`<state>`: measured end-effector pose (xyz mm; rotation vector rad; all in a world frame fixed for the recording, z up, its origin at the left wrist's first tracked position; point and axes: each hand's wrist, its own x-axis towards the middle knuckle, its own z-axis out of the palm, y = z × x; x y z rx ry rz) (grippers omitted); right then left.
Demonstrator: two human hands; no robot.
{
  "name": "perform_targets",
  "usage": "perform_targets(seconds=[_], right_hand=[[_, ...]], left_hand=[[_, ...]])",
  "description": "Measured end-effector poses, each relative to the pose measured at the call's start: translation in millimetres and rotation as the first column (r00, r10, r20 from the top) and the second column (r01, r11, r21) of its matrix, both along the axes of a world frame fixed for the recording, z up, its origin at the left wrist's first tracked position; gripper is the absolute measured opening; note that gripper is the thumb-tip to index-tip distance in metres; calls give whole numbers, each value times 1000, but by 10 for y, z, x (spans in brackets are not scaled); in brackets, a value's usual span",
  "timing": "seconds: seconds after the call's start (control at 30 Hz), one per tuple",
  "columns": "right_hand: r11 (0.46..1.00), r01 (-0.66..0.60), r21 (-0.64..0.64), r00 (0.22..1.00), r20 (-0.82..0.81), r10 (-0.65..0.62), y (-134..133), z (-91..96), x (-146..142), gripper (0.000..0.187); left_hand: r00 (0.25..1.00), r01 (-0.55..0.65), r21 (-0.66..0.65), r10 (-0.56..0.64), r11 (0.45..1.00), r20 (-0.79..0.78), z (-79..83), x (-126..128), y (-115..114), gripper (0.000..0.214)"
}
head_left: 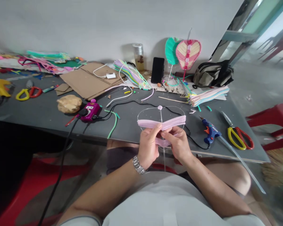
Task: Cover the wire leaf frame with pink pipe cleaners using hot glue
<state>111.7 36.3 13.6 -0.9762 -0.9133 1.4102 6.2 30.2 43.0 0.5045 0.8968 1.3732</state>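
Left hand [148,146] and right hand [175,144] had fingers closed, gripping the pink strips [161,124]; the strips lay across the wire loop [160,114], held above the surface [129,131] (upper loop bare); a finished pink heart-shaped fan [188,54] stood behind.

pale pink straws [161,123], blue glue gun [209,131]

Centre: matt pale pink plastic straws [161,123] on thin shiny metal wire [146,110]. Right: glossy blue plastic glue gun [209,130] on a matt grey tabletop [124,128]. Upper left: rough brown cardboard [85,80].
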Motion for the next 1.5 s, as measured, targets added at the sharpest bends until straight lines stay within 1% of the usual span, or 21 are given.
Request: perform_targets(seconds=[0.1, 0.17, 0.37, 0.47, 0.6, 0.77, 0.87, 0.97, 1.07, 1.13, 1.17, 1.23, 1.43, 1.5], right_hand=[[999, -23, -29, 1000, 19, 23, 38, 24, 57, 18], [998, -32, -47, 999, 32, 33, 47, 34, 82, 20], [995, -50, -89, 997, 54, 55, 7, 40, 117, 23], [995, -80, -66, 991, 103, 87, -8, 38, 129, 18], [997, -61, -44, 989, 134, 67, -1, 11, 126, 16], [999, -28, -27, 993, 114, 31, -19, -55, 104, 17], [999, -30, -27, 994, 103, 33, -24, -69, 115, 19], [999, -27, -32, 990, 139, 31, -6, -58, 151, 19], [1000, -9, -30, 987, 158, 14, 11, -51, 183, 18], [999, -5, -34, 986, 167, 11, 11, -61, 192, 19], [999, -1, -37, 985, 172, 7, 9, -70, 193, 19], [999, 7, -38, 984, 177, 0, 3, -88, 193, 19], [999, -9, -41, 985, 174, 16, -6, -98, 182, 18], [999, -8, -45, 986, 168, 16, -6, -89, 179, 19]], left_hand=[[999, -31, 57, 32, 998, -22, -29, -18, -28, 32], [998, -29, 77, 33, 997, -50, -68, -27, -38, 30], [993, -30, 72, 38, 997, -115, -177, -44, -20, 27], [992, -42, 63, 49, 997, -119, -167, -48, -2, 27], [995, -24, 41, 28, 999, -97, -118, -39, 10, 30], [993, 32, -5, -32, 999, -111, -119, -22, -6, 31], [992, 43, 22, -40, 999, -117, -147, -27, -3, 32], [991, -7, 88, 19, 996, -131, -171, -97, 36, 28], [983, -129, 172, 149, 977, -111, -176, -237, 110, 25], [968, -205, 184, 226, 961, -106, -173, -334, 167, 25], [963, -223, 184, 246, 957, -111, -173, -375, 194, 25], [954, -237, 198, 267, 951, -140, -182, -436, 240, 25], [899, -237, 330, 335, 914, -283, -263, -507, 315, 25], [894, -235, 336, 339, 912, -292, -274, -508, 322, 25]])
